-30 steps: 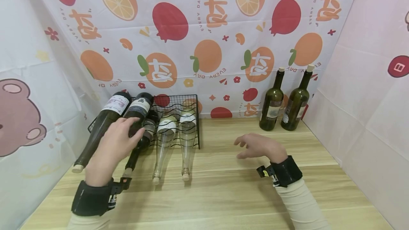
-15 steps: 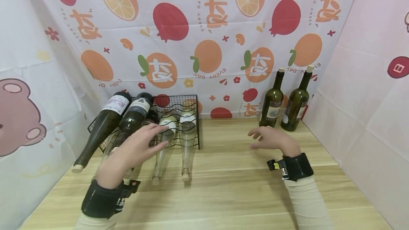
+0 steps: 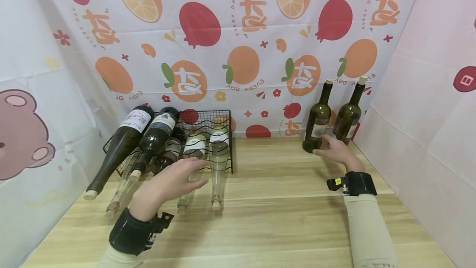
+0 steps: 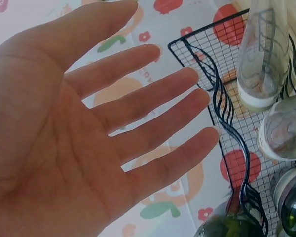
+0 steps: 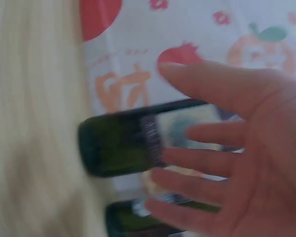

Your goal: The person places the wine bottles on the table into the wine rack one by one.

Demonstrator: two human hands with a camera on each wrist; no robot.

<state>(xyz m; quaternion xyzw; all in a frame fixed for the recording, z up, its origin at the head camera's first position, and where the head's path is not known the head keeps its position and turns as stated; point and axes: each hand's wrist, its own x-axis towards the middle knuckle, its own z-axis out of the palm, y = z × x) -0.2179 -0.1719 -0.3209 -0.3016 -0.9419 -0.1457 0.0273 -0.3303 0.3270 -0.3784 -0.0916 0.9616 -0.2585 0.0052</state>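
My right hand (image 3: 338, 151) is in front of two corked green wine bottles that stand upright at the back right, its fingers spread and holding nothing. It overlaps the lower part of the left upright bottle (image 3: 320, 113) and of the right upright bottle (image 3: 351, 111). In the right wrist view the fingers lie across the label of one green bottle (image 5: 121, 143). My left hand (image 3: 169, 183), fingers straight and apart, hovers before the black wire wine rack (image 3: 231, 156). It hides part of a clear bottle (image 3: 195, 146); another clear bottle (image 3: 219, 152) lies to its right.
Several bottles lie in the rack, necks toward me. Two dark bottles, a left one (image 3: 122, 146) and a label-banded one (image 3: 158, 135), rest on the upper level. A wooden tabletop (image 3: 267, 218) spreads in front. A fruit-print cloth (image 3: 256, 106) hangs behind, with pale cloth at both sides.
The right hand has moved right and back, up to the two upright bottles. The left hand has drifted right and down across the front of the rack. The bottles stay where they were.
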